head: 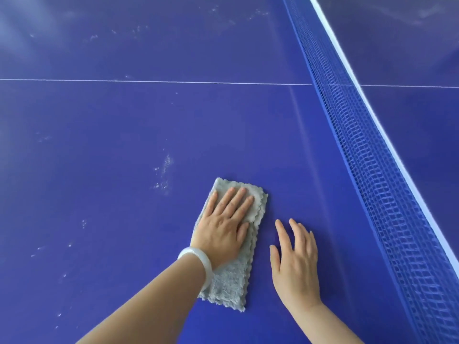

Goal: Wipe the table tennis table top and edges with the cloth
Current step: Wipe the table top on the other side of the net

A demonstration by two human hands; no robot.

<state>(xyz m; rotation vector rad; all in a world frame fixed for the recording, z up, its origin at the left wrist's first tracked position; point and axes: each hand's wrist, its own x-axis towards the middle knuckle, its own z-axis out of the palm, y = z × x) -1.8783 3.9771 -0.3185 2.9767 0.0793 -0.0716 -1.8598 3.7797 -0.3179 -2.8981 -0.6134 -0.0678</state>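
A folded grey fluffy cloth [229, 281] lies flat on the blue table tennis table top [111, 145]. My left hand [223, 224], with a white bangle at the wrist, presses down on the cloth with straight fingers. My right hand [295, 259] lies flat on the bare table just right of the cloth, fingers straight and slightly spread, holding nothing.
The blue net [367, 155] with its white top band runs diagonally along the right side, close to my right hand. A thin white centre line [149, 81] crosses the table. White dust smudges [164, 175] lie left of the cloth, with more specks farther away.
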